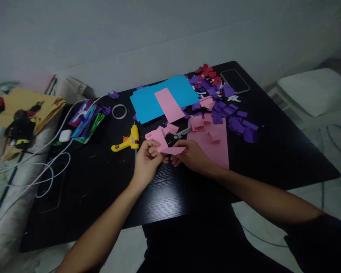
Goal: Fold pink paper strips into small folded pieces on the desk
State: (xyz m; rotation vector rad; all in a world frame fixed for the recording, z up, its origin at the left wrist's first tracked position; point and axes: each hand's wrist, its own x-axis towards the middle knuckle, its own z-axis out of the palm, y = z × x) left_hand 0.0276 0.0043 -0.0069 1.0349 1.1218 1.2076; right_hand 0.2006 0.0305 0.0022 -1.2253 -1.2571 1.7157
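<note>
Between both hands is a folded piece of pink paper [160, 141], held a little above the black table. My left hand [148, 157] pinches its left part, fingers curled. My right hand [190, 153] grips the flap at the right end, its fingertips partly hidden. Just beyond my right hand lie scissors [182, 133], partly covered. A yellow glue gun [130, 140] rests left of my left hand. Beside my right wrist is a pink sheet [213, 151] with small folded pink pieces [197, 123] on it.
Blue sheets [146, 106] bear a pink strip [169, 105]. Folded purple pieces [235, 123] and red pieces [207, 71] lie at the right back, near a phone [235, 80]. A tape roll [119, 111], colored paper packs [88, 121] and white cables [52, 167] are on the left.
</note>
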